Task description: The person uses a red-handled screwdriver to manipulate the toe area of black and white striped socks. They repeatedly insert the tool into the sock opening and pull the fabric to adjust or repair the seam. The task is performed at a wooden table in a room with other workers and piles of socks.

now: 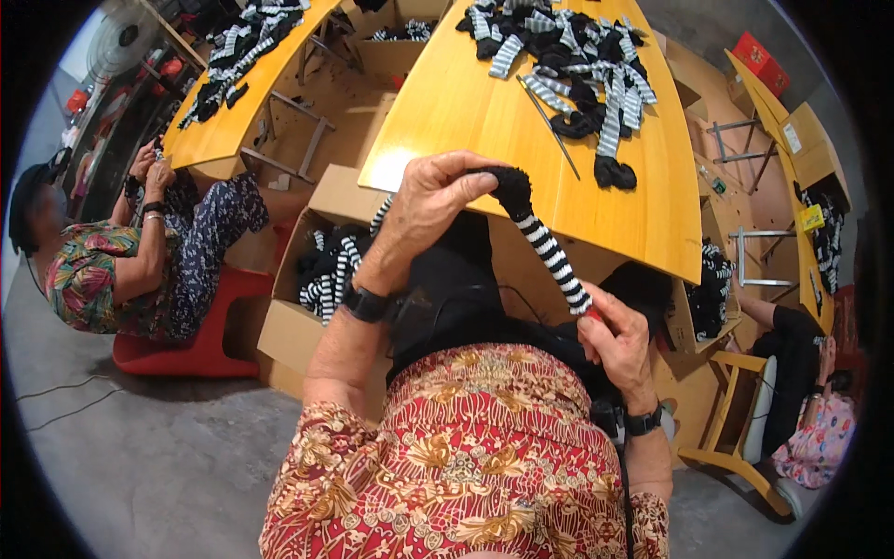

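Observation:
A knitted sock (549, 250), striped black and white with a plain black end, stretches between my hands in front of the table's near edge. My left hand (430, 200) pinches the black end between thumb and fingers. Lower down, my right hand (616, 340) grips the striped end, where a bit of red shows by the thumb; what the red thing is I cannot make out. On the yellow table (419, 121) ahead lies a heap of grey-and-black striped socks (568, 56), with a thin dark rod (551, 130) beside it.
An open cardboard box (293, 326) of striped socks stands at my left, another box (691, 317) at my right. A person (112, 252) sits on a red chair (200, 331) at the left table (223, 126). Someone else (810, 401) is at far right, near a wooden chair (736, 438).

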`<state>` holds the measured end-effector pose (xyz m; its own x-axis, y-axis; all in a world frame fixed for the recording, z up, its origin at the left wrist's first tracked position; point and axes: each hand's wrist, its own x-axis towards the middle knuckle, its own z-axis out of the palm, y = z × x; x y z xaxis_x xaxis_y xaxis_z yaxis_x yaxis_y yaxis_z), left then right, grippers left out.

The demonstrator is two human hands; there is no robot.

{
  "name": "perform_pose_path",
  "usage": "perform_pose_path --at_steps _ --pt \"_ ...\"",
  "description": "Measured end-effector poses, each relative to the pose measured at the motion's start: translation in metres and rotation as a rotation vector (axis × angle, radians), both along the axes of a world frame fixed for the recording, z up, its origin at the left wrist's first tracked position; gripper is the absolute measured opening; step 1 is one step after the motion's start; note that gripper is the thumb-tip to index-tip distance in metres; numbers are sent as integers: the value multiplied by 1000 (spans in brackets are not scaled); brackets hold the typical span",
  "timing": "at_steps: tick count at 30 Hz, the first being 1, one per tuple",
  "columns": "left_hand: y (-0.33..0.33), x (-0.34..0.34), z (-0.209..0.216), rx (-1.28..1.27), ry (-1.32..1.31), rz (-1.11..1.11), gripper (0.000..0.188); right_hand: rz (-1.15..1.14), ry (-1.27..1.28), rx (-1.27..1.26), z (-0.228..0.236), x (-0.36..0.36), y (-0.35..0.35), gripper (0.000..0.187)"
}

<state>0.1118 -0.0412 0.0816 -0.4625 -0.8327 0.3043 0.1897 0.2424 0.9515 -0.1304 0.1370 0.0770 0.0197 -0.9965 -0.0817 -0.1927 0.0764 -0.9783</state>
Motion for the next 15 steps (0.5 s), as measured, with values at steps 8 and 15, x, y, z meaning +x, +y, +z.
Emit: perform_pose_path --at_steps 8,15 --pt "1 -26 -14 101 180 62 19 -37 -258 -16 -20 -7 1 40" --pt "13 -36 -12 140 197 44 19 -20 -483 -29 -23 5 -9 40"
